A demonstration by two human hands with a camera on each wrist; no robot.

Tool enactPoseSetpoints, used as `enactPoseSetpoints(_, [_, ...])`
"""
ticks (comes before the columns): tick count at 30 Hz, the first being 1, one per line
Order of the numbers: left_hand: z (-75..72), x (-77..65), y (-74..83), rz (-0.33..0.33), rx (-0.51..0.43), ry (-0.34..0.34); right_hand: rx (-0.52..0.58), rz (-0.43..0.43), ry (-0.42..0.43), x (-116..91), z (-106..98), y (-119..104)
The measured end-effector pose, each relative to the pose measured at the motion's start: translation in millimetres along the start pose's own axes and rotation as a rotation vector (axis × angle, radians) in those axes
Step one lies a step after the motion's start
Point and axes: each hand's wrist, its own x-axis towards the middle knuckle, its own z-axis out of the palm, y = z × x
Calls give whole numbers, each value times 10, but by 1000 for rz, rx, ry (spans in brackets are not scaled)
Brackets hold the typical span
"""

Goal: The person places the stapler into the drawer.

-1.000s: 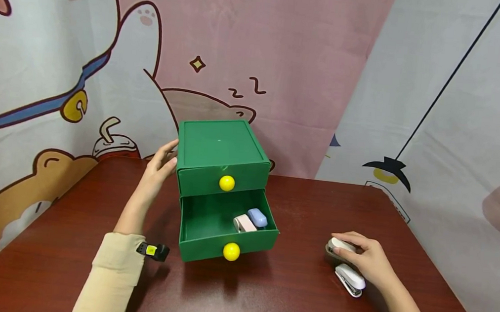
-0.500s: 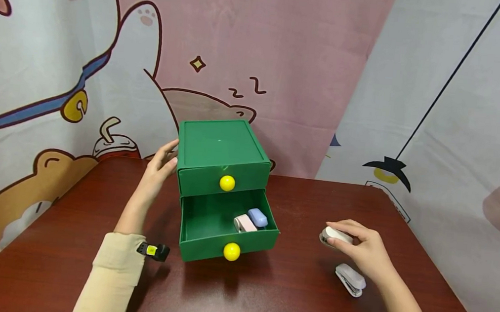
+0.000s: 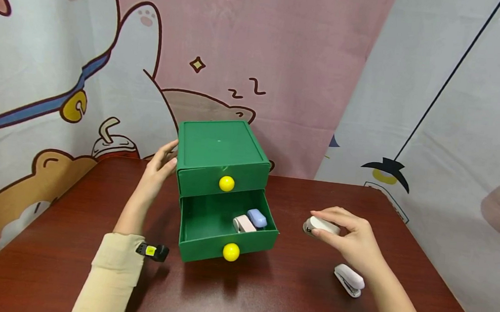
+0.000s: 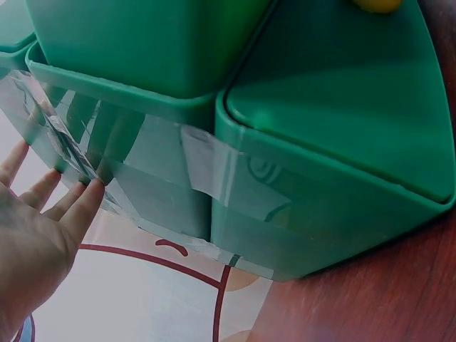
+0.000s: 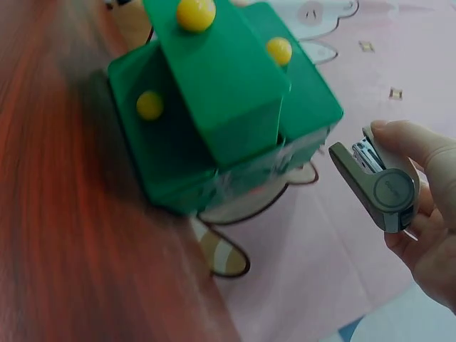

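Note:
A green drawer cabinet [image 3: 224, 146] with yellow knobs stands on the table, one drawer [image 3: 204, 219] pulled out. Inside that drawer lie a pale pink stapler-like object [image 3: 244, 224] and a small blue object [image 3: 257, 218], side by side. My left hand [image 3: 156, 172] rests its fingertips on the cabinet's left side; the left wrist view shows its straight fingers [image 4: 84, 206] against the taped wall. Raised above the table right of the cabinet, my right hand [image 3: 354, 237] pinches a stapler [image 5: 370, 187] with a white top and grey-brown base between thumb and fingers.
A second, pale stapler [image 3: 349, 280] lies on the red-brown table [image 3: 291, 298], below my right hand. A cartoon-printed curtain [image 3: 301, 81] hangs behind the table. In the right wrist view another drawer [image 5: 221, 78] juts out in the middle of the cabinet.
My right hand has lifted the white-topped stapler from beside the pale one and carried it left toward the cabinet. The left hand has stayed at the cabinet's side.

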Motion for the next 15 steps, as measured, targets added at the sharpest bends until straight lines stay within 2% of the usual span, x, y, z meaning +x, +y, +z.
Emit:
enactPoseSetpoints(9, [-9,6,-17,9,3,2,62,-27,-16,176,214,-240])
enactPoseSetpoints(15, [-11,5,-24,7,-4,-6,144,-116,-24,291,426,-361])
